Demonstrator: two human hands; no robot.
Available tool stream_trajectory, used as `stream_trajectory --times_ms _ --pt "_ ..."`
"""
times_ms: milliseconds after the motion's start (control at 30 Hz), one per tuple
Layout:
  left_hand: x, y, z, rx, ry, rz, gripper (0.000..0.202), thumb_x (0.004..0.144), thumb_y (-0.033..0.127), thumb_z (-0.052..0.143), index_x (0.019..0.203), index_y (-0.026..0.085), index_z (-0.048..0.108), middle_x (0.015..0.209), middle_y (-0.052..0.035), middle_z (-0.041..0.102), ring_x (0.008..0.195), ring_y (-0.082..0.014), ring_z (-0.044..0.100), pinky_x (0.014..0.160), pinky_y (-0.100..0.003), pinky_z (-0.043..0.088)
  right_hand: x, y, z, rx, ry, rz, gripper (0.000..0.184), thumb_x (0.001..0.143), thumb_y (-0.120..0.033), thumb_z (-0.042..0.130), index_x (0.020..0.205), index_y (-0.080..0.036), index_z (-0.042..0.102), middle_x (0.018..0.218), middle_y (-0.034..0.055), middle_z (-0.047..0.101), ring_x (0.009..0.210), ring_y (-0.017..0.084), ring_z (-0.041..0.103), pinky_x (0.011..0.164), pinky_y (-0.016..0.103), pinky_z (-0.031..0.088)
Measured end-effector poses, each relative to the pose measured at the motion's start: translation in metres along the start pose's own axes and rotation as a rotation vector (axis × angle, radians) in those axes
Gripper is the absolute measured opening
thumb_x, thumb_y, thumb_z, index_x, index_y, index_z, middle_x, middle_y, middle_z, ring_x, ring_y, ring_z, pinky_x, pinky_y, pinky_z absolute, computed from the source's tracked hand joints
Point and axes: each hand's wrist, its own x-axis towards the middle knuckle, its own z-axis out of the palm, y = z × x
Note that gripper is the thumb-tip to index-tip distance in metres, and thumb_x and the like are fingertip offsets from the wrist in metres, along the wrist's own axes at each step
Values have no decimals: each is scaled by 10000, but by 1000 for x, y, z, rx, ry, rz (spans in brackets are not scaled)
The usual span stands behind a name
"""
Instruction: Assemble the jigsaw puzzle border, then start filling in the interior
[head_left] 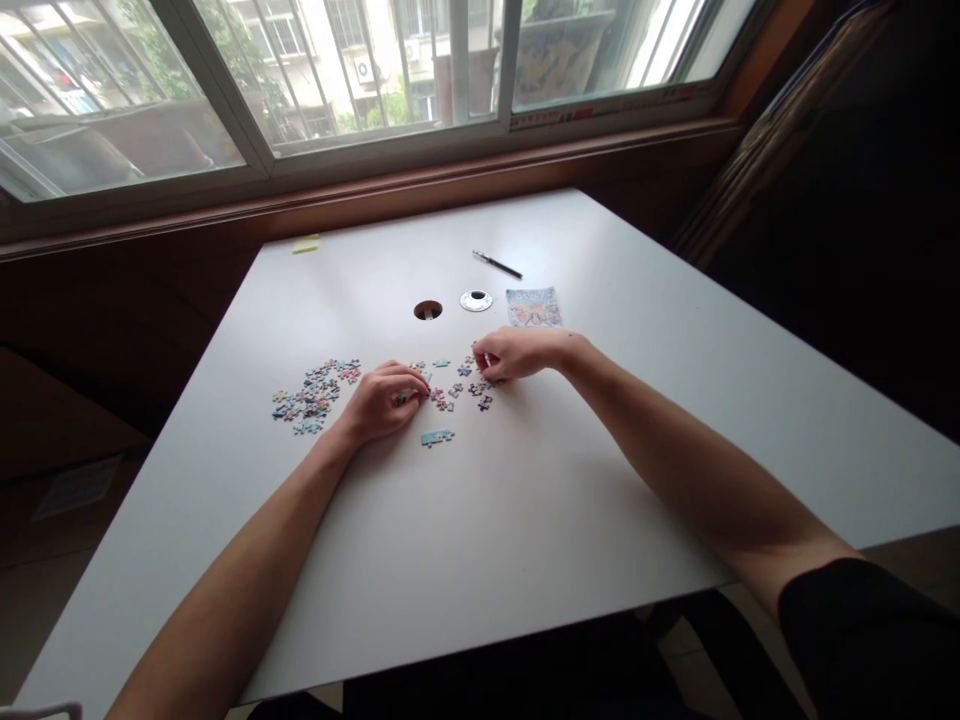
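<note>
My left hand (386, 400) rests on the table, its fingertips pinched at a small jigsaw puzzle piece beside other loose pieces. To its right, my right hand (514, 353) is curled over another part of the scatter, thumb and forefinger closed. Whatever lies between those right fingertips is too small to make out. Loose puzzle pieces (456, 390) are spread between both hands. A short joined strip of light blue pieces (437, 437) lies nearer to me. Left of my left hand is a larger heap of mixed-colour puzzle pieces (307, 397).
Behind my right hand lies a small printed picture sheet (534, 307). A black pen (497, 264) is farther back. The white table (480, 540) has a round cable hole (428, 310), with a silvery ring-shaped cover (476, 301) beside it. Yellow tape (306, 243) marks the far left corner.
</note>
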Motion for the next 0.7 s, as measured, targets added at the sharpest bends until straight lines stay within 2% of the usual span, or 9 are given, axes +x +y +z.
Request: stream_trajectory --times_ms 133,200,367,433,500,600,633,700 --pt "-1 -1 1 -2 4 -1 195 789 77 630 843 228 742 939 -19 769 922 -189 674 846 -329 563 -2 2 -1 -29 49 -1 293 769 -90 587 1017 -214 682 1040 67 678 825 169 586 639 252 378" --pt "-1 -4 3 1 7 0 191 786 79 634 838 228 743 934 -16 770 925 -189 670 859 -333 561 -6 3 -6 -19 108 -24 318 759 -47 558 989 -224 689 986 57 678 781 161 572 626 258 371" --pt "-2 -7 5 10 19 -6 191 757 70 641 823 223 737 919 -18 765 928 -193 663 872 -334 553 -33 -9 -30 22 405 -214 238 764 -13 544 829 -209 660 823 27 629 665 129 517 606 272 377" --pt "-2 -7 5 6 24 0 188 741 64 647 807 219 732 893 -21 759 911 -193 661 852 -325 552 -43 -17 -28 33 540 -280 228 783 -18 534 834 -210 646 817 18 599 663 123 500 608 273 388" --pt "-2 -7 4 5 29 4 178 733 65 654 794 215 728 866 -25 751 881 -192 658 830 -320 549 -47 -22 -10 64 682 -342 205 807 -26 524 829 -201 629 833 24 575 695 129 508 635 279 419" --pt "-1 -6 4 1 26 1 157 739 78 658 789 209 728 834 -31 744 846 -191 653 815 -322 545 -39 -22 41 138 921 -444 199 841 -36 498 856 -202 606 908 52 562 768 156 537 694 313 472" --pt "-1 -6 4 -2 23 -3 151 744 84 658 791 208 730 826 -32 743 840 -191 652 814 -323 544 -34 -21 59 140 959 -474 192 849 -43 502 851 -207 601 903 56 565 807 175 546 735 337 488" --pt "-1 -6 4 -10 20 -15 147 754 92 653 795 208 734 821 -33 743 837 -190 650 809 -321 540 -26 -21 87 108 927 -519 196 843 -44 523 867 -219 608 888 55 580 853 201 548 784 368 498"
